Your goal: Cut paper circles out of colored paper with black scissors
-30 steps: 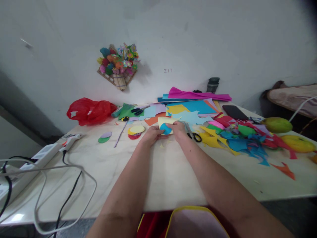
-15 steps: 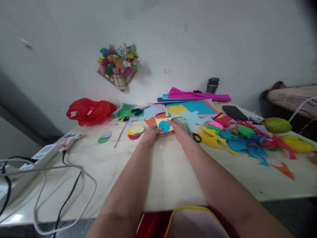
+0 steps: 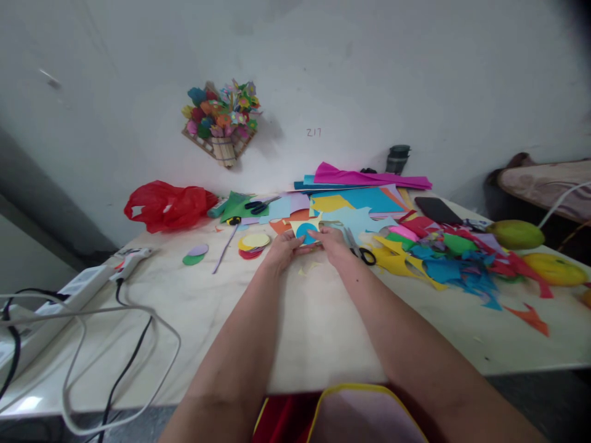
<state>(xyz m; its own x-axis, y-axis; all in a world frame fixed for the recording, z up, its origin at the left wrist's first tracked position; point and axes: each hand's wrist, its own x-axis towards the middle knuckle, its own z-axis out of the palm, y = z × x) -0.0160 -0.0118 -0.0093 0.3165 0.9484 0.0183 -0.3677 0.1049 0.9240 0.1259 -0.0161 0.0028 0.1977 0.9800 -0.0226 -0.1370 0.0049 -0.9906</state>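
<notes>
Left hand: the left hand (image 3: pixel 285 247) pinches the lower left of the cream paper (image 3: pixel 295 225), thumb over the front, fingers nearly together; its place has hardly changed.
Right hand: the right hand (image 3: pixel 333 241) grips the right side in a close pinch. Half a second ago it sat at the sheet's right edge; now its fingertips reach in over the circle.
Blue paper circle: the blue circle (image 3: pixel 306 231) lies against the cream paper, between the hands, above the table (image 3: pixel 323 338). It showed whole before; its right side is now partly covered.
Cream paper outline: it looked roughly rectangular; now the top dips and a point juts up at right.
Scissors: the grey-bladed scissors (image 3: pixel 349 236) rest beside the right hand, unmoved.
Cut discs: the yellow-topped stack (image 3: pixel 257 240) and the green disc (image 3: pixel 192 260) with a lilac one stay put at left.
</notes>
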